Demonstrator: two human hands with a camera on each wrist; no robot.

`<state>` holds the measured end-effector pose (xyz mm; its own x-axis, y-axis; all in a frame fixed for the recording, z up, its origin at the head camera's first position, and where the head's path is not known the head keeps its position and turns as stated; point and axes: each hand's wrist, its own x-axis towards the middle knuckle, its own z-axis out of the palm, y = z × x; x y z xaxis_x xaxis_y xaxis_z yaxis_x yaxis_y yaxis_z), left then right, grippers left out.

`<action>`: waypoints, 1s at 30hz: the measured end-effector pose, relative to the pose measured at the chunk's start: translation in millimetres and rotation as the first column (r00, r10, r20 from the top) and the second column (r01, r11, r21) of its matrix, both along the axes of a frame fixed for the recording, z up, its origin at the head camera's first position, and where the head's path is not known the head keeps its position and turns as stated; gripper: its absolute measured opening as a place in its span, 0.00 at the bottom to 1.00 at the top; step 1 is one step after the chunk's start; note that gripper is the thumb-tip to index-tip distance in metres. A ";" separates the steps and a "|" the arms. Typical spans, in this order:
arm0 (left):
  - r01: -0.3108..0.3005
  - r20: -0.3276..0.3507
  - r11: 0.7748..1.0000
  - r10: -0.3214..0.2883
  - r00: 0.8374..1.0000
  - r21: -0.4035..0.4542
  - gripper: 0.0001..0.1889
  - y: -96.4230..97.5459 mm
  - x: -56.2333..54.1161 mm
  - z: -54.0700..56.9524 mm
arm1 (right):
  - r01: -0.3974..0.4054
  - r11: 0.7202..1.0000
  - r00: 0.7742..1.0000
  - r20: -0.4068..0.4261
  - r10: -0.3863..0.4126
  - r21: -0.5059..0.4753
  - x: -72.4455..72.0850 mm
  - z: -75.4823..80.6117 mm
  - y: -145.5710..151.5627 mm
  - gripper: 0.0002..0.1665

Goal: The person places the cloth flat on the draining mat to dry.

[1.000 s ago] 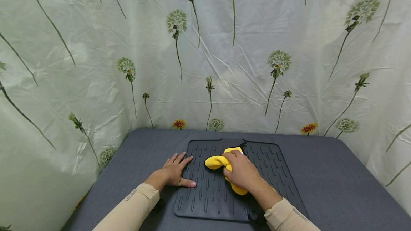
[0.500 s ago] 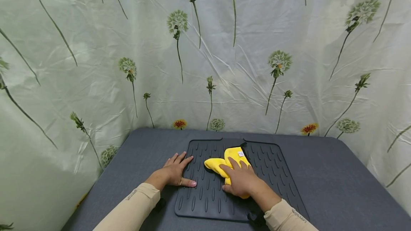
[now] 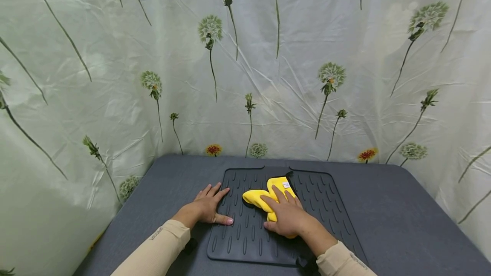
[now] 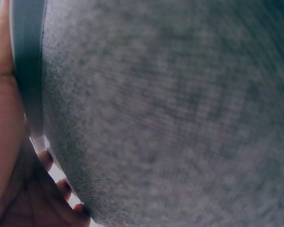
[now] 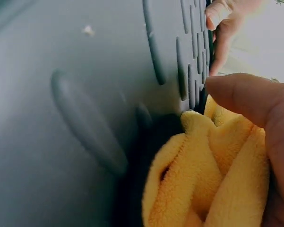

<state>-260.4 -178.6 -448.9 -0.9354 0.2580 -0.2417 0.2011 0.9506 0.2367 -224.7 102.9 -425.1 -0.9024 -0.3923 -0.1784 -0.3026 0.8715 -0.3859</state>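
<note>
A dark rubber mat with raised oval ridges lies on the grey covered table. My left hand rests flat across the mat's left edge, fingers spread and thumb on the ridges. On the mat's middle lies a crumpled yellow cloth with black edging and a small white label. My right hand presses down on this cloth with its fingers spread and thumb out to the side. In the right wrist view, the folds of the yellow cloth bunch under the palm, and the thumb lies straight above them.
The grey table extends on both sides of the mat. A white curtain printed with dandelions hangs behind and at the sides. A black strap shows at the mat's front edge by the right sleeve.
My right hand gripped the bunched cloth a second ago; its fingers have since loosened and spread over it, baring the label. My left hand has stayed in place.
</note>
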 end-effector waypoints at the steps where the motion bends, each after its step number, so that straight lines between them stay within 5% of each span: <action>1: 0.000 0.000 1.000 0.000 1.000 0.000 0.57 0.8 0.5 1.9 | -0.003 1.000 1.000 -0.008 0.003 -0.013 1.0 0.7 1.1 0.44; 14: -0.003 -0.015 1.000 0.003 1.000 0.026 0.56 2.3 1.0 3.6 | -0.040 0.996 0.992 -0.125 0.030 -0.084 12.8 11.2 27.0 0.38; 21: 0.000 -0.021 0.997 0.002 1.000 0.081 0.57 0.4 1.8 1.1 | 0.043 0.991 0.981 -0.181 -0.066 -0.130 5.6 6.4 48.2 0.34; 26: -0.020 -0.118 0.991 0.036 0.992 0.133 0.49 6.6 4.6 -0.5 | 0.168 0.980 0.958 -0.215 -0.189 -0.111 -2.1 2.6 65.4 0.25; 30: -0.021 -0.231 0.982 0.065 0.971 0.190 0.39 19.6 5.4 0.9 | 0.238 0.966 0.945 -0.206 -0.255 -0.102 -6.5 -1.2 74.8 0.16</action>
<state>-255.0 -159.0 -448.0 -0.9712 0.2355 0.0349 0.2321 0.9037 0.3599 -231.2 177.8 -426.4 -0.9861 -0.1575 0.0525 -0.1652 0.9007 -0.4018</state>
